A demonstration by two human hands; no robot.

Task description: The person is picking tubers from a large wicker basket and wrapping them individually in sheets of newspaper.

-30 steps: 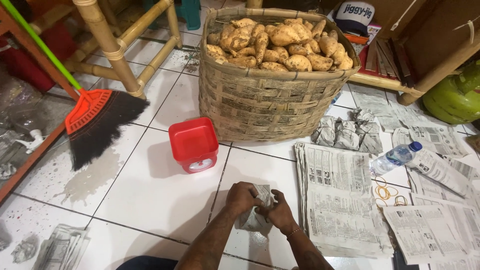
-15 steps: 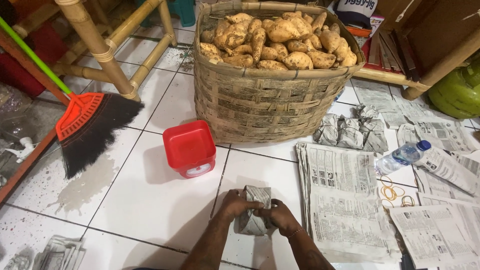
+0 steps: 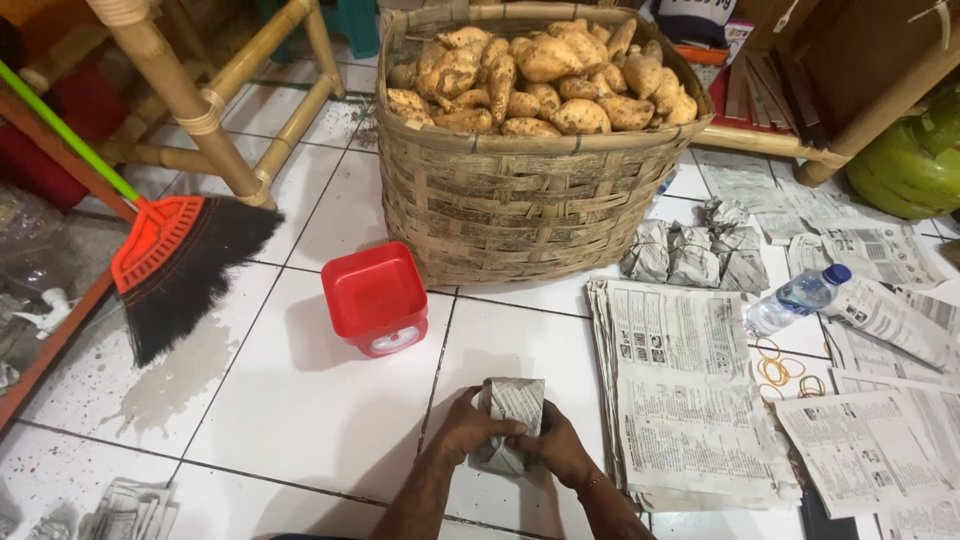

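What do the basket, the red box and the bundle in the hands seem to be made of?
Basket: woven bamboo or similar strips, matt; the flat crossing strips show. Red box: probably plastic, smooth, evenly coloured, slightly glossy. Bundle, held by the left hand and right hand: newspaper, creased, grey and printed like the stack beside it.

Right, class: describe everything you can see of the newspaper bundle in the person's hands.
The bundle is a small lump wrapped fully in grey printed newspaper, creased and folded, so its contents are hidden. It stands roughly upright, low over the white floor tiles; whether it touches them I cannot tell. The left hand grips its left side and the right hand its right, fingers pressed into the paper. It is just left of the newspaper stack.
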